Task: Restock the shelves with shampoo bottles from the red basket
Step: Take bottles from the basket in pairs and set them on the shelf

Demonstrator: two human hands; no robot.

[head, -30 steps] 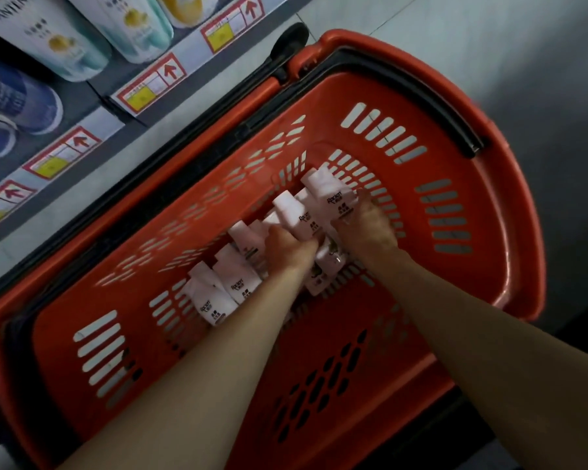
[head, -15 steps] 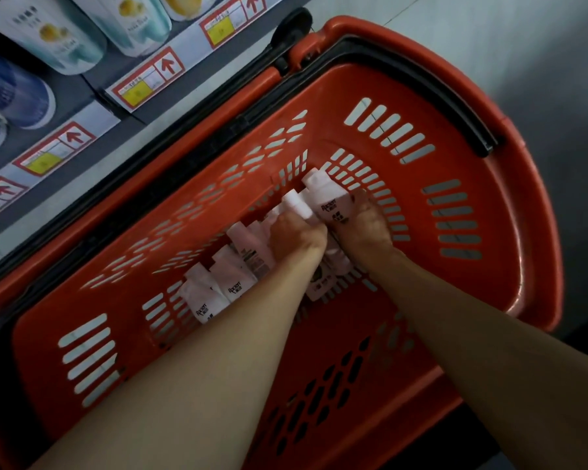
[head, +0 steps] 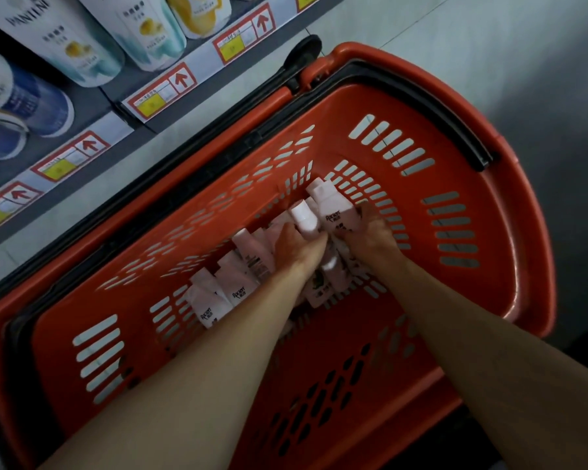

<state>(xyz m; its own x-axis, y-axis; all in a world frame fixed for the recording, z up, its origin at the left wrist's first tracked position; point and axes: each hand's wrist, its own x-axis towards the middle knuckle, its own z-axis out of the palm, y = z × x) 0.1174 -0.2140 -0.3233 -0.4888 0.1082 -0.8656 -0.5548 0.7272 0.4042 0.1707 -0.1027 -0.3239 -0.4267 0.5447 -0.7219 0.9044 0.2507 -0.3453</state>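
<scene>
Both hands are deep in the red basket (head: 510,212). The left hand (head: 294,242) is wrapped around a capped bottle (head: 304,218); the right hand (head: 370,234) clasps a labelled bottle (head: 335,212). Both bottles point caps far-left. More pale bottles (head: 238,286) lie touching, trailing near-left. Open room is above; the shelf (head: 123,86) lies far-left.
</scene>
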